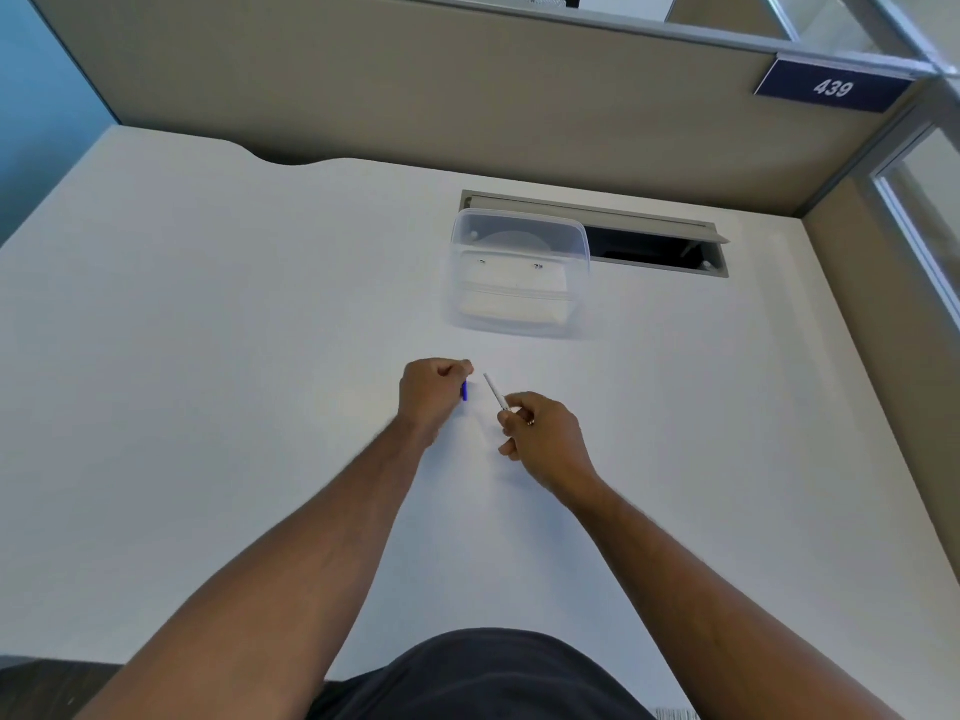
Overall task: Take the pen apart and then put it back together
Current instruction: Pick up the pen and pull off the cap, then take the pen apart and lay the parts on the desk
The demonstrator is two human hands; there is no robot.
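Observation:
Both hands hover over the middle of the white desk [208, 356]. My left hand [431, 392] is closed in a fist around a blue pen part [464, 390]; only a short blue end sticks out below the fingers. My right hand [545, 439] pinches a thin white pen piece [494, 392] between thumb and fingers, its free end pointing up and left toward the left hand. A small gap separates the two pieces. Which part of the pen each piece is, I cannot tell.
A clear plastic container [519, 272] with a lid stands just beyond the hands. Behind it is an open cable hatch [654, 246] in the desk. A beige partition wall [415, 96] closes the back, with a sign reading 439 [832, 88].

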